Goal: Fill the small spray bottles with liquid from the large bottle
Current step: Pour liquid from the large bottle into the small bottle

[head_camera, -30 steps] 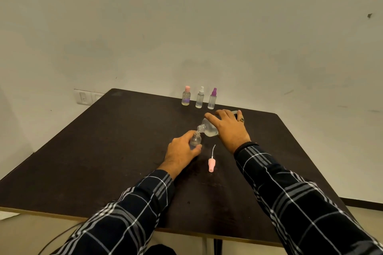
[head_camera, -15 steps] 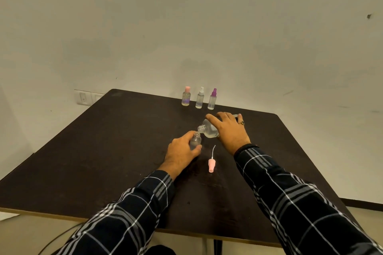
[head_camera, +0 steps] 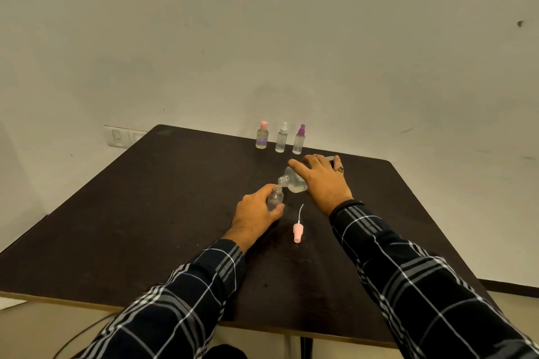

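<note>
Since the earlier frames almost nothing has moved: both hands and both bottles hold practically the same positions, and the pouring pose is unchanged.

The dark table (head_camera: 145, 213) fills the lower half of the view, set against a pale wall. Two plaid sleeves (head_camera: 180, 300) reach in from the bottom edge.

The right hand (head_camera: 323, 183) lies over the large bottle (head_camera: 293, 182), fingers curled round its body from above, a ring (head_camera: 340, 169) showing on one finger. The large bottle is clear and tipped close to horizontal. Its open neck points left and down, and clear liquid is pooled along its lower side.

The left hand (head_camera: 256, 213) rests on the table near the centre and grips the small spray bottle (head_camera: 275, 198), thumb and fingers wrapped round its body. This bottle stands upright and uncapped, its mouth directly under the neck of the large bottle — the two openings are touching or very nearly so. Whether a stream is running cannot be told.

Three small bottles stand in a row near the far edge:
- pink-capped bottle (head_camera: 262, 137), left
- white-capped bottle (head_camera: 281, 140), middle
- purple-capped bottle (head_camera: 299, 141), right

The pink spray head (head_camera: 297, 232) lies flat on the table just right of the left hand, its thin dip tube pointing away from the person
</note>
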